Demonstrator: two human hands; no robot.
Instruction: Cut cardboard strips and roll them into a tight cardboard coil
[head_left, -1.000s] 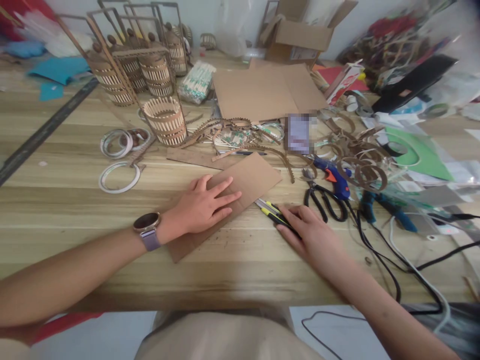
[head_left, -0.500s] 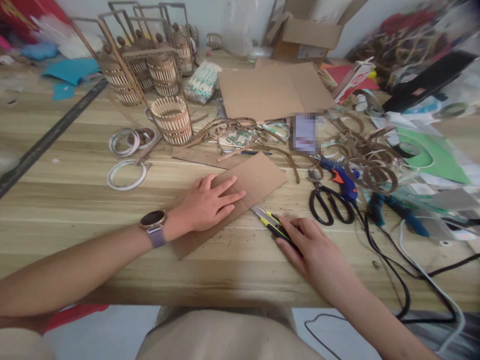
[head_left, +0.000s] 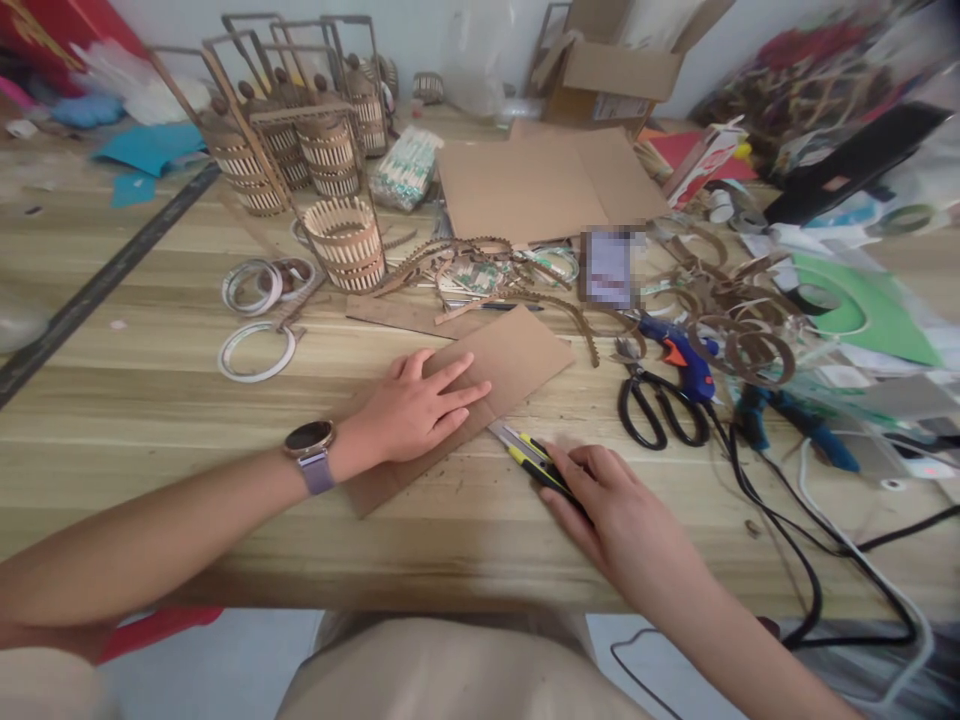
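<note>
A folded-looking strip of brown cardboard (head_left: 517, 355) lies slantwise on the wooden table. My left hand (head_left: 420, 410) rests flat on it with fingers spread, pressing from above and covering its middle. In my right hand (head_left: 600, 500) is a yellow and black utility knife (head_left: 536, 465), its blade out. The blade's tip meets the cardboard's near edge, just right of my left fingertips. Behind the strip lies another flat cardboard piece (head_left: 405, 314), partly hidden.
Scissors (head_left: 652, 405) and a blue glue gun (head_left: 682, 360) lie to the right, with black cables (head_left: 742, 470) beyond. Tape rolls (head_left: 257, 350) and a slatted stick basket (head_left: 345, 245) stand at the left. A large cardboard sheet (head_left: 525, 185) lies at the back.
My right hand and the utility knife have slid a little left and toward me along the cardboard's near edge. My left hand stays in place on the cardboard.
</note>
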